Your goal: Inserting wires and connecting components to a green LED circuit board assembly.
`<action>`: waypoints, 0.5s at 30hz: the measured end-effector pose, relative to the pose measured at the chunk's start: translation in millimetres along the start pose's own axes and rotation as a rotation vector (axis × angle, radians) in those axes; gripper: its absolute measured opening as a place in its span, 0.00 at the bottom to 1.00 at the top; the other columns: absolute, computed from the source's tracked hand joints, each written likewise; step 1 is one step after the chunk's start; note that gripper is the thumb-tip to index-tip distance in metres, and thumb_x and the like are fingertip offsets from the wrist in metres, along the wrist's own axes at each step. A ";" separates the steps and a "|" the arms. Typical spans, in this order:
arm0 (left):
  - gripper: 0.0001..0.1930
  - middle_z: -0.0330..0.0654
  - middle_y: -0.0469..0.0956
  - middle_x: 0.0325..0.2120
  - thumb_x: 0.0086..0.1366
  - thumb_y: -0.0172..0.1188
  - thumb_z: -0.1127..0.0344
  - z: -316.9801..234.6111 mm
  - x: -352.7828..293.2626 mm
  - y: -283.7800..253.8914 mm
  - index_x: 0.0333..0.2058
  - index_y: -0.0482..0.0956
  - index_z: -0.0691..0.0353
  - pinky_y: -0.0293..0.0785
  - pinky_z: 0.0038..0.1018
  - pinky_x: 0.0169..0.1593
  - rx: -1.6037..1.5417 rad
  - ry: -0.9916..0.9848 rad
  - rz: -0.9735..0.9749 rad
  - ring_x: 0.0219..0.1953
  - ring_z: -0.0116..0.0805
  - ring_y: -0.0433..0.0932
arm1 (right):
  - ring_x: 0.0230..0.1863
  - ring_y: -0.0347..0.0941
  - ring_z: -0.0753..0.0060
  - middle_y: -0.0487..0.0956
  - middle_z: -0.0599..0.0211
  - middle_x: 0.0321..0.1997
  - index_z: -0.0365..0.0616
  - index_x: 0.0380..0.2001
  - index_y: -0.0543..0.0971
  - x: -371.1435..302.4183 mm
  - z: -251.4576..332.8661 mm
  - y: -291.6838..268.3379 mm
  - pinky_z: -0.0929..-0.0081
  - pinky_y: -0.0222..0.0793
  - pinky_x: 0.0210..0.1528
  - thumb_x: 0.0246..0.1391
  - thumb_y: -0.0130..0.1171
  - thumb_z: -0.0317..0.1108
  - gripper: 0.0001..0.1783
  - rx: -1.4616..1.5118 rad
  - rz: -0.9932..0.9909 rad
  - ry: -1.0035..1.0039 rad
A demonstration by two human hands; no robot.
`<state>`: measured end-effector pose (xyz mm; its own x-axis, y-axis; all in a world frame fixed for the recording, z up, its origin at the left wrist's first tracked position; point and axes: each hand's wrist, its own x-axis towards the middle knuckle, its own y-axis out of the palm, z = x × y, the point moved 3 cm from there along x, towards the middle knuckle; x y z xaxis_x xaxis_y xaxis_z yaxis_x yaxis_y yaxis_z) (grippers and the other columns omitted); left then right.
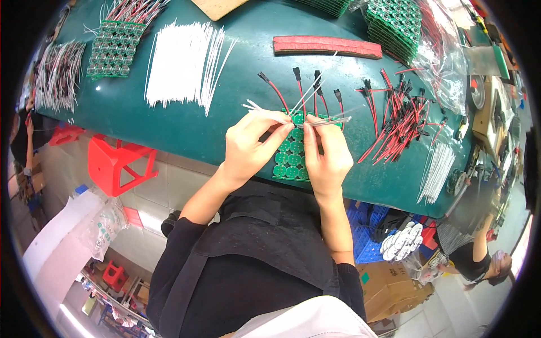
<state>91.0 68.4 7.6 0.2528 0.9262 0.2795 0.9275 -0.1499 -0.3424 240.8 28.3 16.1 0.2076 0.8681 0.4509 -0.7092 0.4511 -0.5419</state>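
Note:
A green circuit board panel [291, 160] of small round boards lies under my hands at the table's near edge. My left hand [256, 135] is closed in a pinch over its upper left part, with thin white strands [252, 105] sticking out past the fingers. Close beside it, my right hand [328, 152] pinches more thin white strands [337, 120]. The fingertips almost meet around a small dark piece, too small to name. Red-and-black leads with black plugs [297, 73] fan out beyond the panel. Whether the strands are wires or cable ties is unclear.
White strands [177, 65] lie in a wide bundle at left, beside wired green panels [112, 50]. A red bar [327, 47] rests beyond the leads. Right are loose red-and-black leads [403, 118] and stacked panels [394, 25]. A red stool [115, 166] stands below; another person [479, 259] is at right.

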 end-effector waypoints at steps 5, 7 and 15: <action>0.07 0.46 0.82 0.33 0.57 0.66 0.80 1.0 0.3 1.7 0.36 0.81 0.70 0.80 0.22 0.37 0.019 0.017 -0.010 0.32 0.29 0.82 | 0.29 0.78 0.64 0.81 0.59 0.33 0.34 0.35 0.79 -1.3 1.2 -1.4 0.73 0.77 0.31 0.49 0.65 0.19 0.09 -0.013 0.000 -0.020; 0.07 0.46 0.82 0.33 0.58 0.66 0.80 2.0 0.5 1.9 0.36 0.81 0.70 0.80 0.22 0.37 0.020 0.018 -0.016 0.32 0.29 0.82 | 0.29 0.78 0.65 0.81 0.59 0.33 0.34 0.36 0.78 -1.4 2.3 -4.8 0.74 0.77 0.30 0.49 0.64 0.18 0.09 0.001 0.008 0.010; 0.07 0.46 0.82 0.33 0.57 0.66 0.80 1.9 1.4 3.9 0.36 0.81 0.70 0.79 0.22 0.36 0.040 0.033 -0.008 0.33 0.30 0.83 | 0.25 0.77 0.71 0.80 0.60 0.33 0.34 0.37 0.78 -2.8 -6.6 -16.0 0.78 0.75 0.26 0.51 0.64 0.18 0.09 0.010 -0.052 0.058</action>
<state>94.5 69.8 4.9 0.2551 0.9154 0.3114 0.9179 -0.1281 -0.3756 256.0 20.0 18.9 0.2829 0.8541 0.4365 -0.7030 0.4942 -0.5114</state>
